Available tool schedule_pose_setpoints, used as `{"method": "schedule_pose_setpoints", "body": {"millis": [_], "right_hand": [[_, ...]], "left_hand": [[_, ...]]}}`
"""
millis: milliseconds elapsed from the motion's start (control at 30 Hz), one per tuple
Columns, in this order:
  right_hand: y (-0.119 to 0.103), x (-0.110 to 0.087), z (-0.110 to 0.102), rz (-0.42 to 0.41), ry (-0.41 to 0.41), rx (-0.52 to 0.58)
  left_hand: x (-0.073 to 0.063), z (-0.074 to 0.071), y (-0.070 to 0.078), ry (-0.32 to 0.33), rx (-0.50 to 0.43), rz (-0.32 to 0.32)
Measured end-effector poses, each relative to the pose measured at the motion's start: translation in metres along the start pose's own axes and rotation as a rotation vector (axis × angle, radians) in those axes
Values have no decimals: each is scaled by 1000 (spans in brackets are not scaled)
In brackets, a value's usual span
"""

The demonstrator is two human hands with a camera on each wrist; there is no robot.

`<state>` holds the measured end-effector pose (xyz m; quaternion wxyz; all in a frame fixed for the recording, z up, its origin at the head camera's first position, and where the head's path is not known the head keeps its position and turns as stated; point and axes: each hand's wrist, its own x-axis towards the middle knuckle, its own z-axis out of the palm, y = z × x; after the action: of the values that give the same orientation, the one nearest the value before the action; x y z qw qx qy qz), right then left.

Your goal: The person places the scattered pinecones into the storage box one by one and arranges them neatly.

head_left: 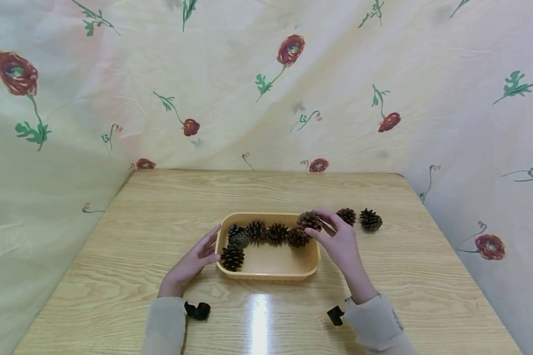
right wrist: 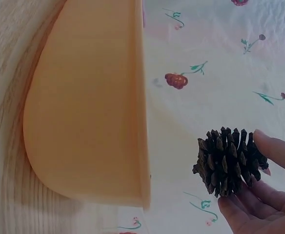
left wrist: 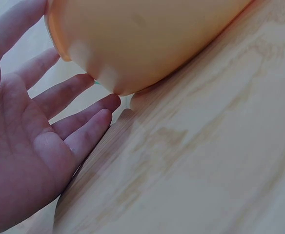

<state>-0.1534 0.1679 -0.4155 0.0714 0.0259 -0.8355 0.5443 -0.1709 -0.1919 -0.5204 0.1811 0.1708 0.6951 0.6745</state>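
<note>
A yellow-orange plastic tub (head_left: 271, 270) with rounded corners stands on the table, several brown pine cones (head_left: 256, 230) lying along its left and back walls. My left hand (head_left: 195, 261) rests against the tub's left side, its fingers spread and nearly straight; in the left wrist view the fingertips (left wrist: 114, 101) touch the outer wall low down. Between thumb and fingers, my right hand (head_left: 339, 241) pinches a pine cone (right wrist: 228, 161) over the tub's back right corner. In the right wrist view that cone is held higher than the rim.
Two more pine cones, one (head_left: 346, 216) partly behind my right hand and another (head_left: 370, 220) farther right, lie on the wooden table (head_left: 169, 197). A flower-printed cloth (head_left: 231, 88) hangs behind and at both sides. Black wrist cameras (head_left: 198, 311) sit at both cuffs.
</note>
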Motion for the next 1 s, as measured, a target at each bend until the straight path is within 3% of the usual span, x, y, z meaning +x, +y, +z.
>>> {"method": "schedule_pose_setpoints", "body": {"millis": [500, 1000], "right_hand": [[4, -6, 21, 14, -50, 53], [7, -12, 45, -21, -77, -1]], "left_hand": [[1, 1, 1, 2, 1, -10], [0, 0, 0, -5, 1, -1]]}}
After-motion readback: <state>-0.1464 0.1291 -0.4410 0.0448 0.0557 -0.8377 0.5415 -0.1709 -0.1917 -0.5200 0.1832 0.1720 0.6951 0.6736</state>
